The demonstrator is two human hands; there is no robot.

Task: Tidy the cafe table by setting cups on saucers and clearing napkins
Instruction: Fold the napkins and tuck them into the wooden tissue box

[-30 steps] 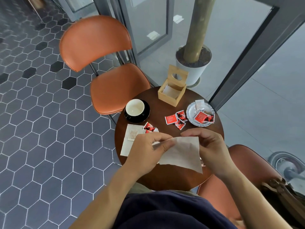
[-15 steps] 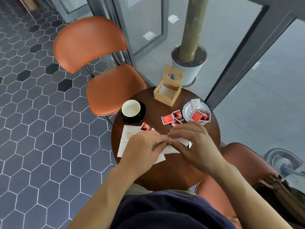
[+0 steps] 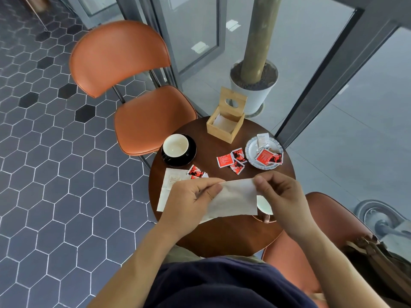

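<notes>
Above the round brown table [image 3: 222, 236], a folded white napkin [image 3: 235, 200] is stretched between both hands. My left hand [image 3: 191, 201] pinches its left top corner and my right hand [image 3: 282, 196] pinches its right top corner. A second white napkin [image 3: 169, 187] lies flat at the table's left edge, partly under my left hand. A white cup [image 3: 175, 145] sits on a black saucer [image 3: 191, 155] at the far left. Another white cup [image 3: 263, 205] on a brown saucer is mostly hidden behind the held napkin and my right hand.
A wooden napkin box [image 3: 226, 121] stands open at the table's far edge. Red sachets [image 3: 232, 160] lie mid-table, more [image 3: 196, 172] by the flat napkin. A white plate [image 3: 252, 150] holds sachets. Orange chairs [image 3: 144, 116] stand behind and at right [image 3: 329, 218]. A plant pot [image 3: 253, 90] stands beyond.
The hands came together over the table, folding the napkin in half, then moved apart again. The napkin is now a narrower strip held by its upper corners.
</notes>
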